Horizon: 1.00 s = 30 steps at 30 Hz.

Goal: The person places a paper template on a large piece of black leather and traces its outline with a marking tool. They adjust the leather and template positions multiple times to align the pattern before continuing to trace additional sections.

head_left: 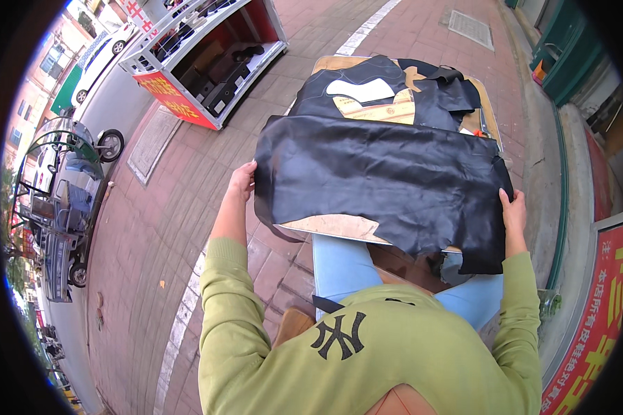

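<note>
A large sheet of black leather (381,183) lies spread across a small wooden table (332,225), its near edge hanging over the front. My left hand (244,178) pinches the sheet's left edge, and my right hand (512,211) grips its right edge. Beyond the sheet, more black leather (325,86) covers the far part of the table. On it rest a white curved pattern piece (367,90) and a yellowish printed card pattern (377,113). At the table's right side lie a small orange-red item (479,133) and what looks like a metal tool, partly covered.
A white-framed display stand (214,76) with dark shoes or boxes stands at the far left on brick paving. Further left, a three-wheeled cart (66,200) is parked by the kerb. A red sign (595,332) and a shopfront are close on my right.
</note>
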Tool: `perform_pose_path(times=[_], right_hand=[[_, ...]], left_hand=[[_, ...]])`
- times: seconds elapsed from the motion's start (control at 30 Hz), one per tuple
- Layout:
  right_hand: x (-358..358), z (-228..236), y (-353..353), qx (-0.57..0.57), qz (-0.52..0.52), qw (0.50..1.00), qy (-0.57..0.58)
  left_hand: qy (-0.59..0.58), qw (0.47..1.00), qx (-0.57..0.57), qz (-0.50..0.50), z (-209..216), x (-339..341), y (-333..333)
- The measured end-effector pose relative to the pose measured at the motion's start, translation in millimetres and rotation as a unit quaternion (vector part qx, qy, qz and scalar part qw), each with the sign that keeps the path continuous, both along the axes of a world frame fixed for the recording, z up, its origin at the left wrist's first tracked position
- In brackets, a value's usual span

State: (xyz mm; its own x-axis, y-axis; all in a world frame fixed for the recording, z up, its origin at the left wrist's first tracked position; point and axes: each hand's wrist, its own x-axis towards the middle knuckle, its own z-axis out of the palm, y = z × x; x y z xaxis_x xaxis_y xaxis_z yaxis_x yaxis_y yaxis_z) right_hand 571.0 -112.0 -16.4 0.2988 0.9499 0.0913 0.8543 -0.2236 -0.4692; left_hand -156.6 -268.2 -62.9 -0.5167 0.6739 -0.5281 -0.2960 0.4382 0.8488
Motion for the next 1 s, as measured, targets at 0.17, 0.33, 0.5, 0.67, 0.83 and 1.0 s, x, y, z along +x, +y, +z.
perform_pose_path(times=[0.17, 0.33, 0.5, 0.67, 0.83, 1.0], right_hand=[[32.0, -20.7, -20.8, -0.083, -0.098, 0.957, 0.262], [61.4, -38.8, -32.2, -0.057, -0.113, 0.873, 0.47], [71.2, -38.7, -32.7, -0.019, 0.017, 0.925, 0.379], [62.9, -33.0, -50.7, -0.233, -0.066, 0.755, 0.61], [57.7, -29.5, -54.6, -0.11, -0.077, 0.757, 0.64], [68.9, 15.3, -57.1, 0.024, 0.01, 0.891, 0.452]], left_hand=[[-0.022, 0.994, 0.081, 0.068, -4.1, 14.8, -8.1], [0.04, 0.988, 0.123, 0.082, 9.6, 14.0, -9.1], [0.043, 0.983, 0.177, 0.027, 28.2, 12.1, -10.9], [0.038, 0.982, 0.174, 0.056, 30.7, 15.5, -7.2], [0.013, 0.983, 0.158, 0.096, 30.4, 20.8, -0.8], [0.086, 0.972, 0.192, 0.108, 60.0, 32.6, -7.6]])
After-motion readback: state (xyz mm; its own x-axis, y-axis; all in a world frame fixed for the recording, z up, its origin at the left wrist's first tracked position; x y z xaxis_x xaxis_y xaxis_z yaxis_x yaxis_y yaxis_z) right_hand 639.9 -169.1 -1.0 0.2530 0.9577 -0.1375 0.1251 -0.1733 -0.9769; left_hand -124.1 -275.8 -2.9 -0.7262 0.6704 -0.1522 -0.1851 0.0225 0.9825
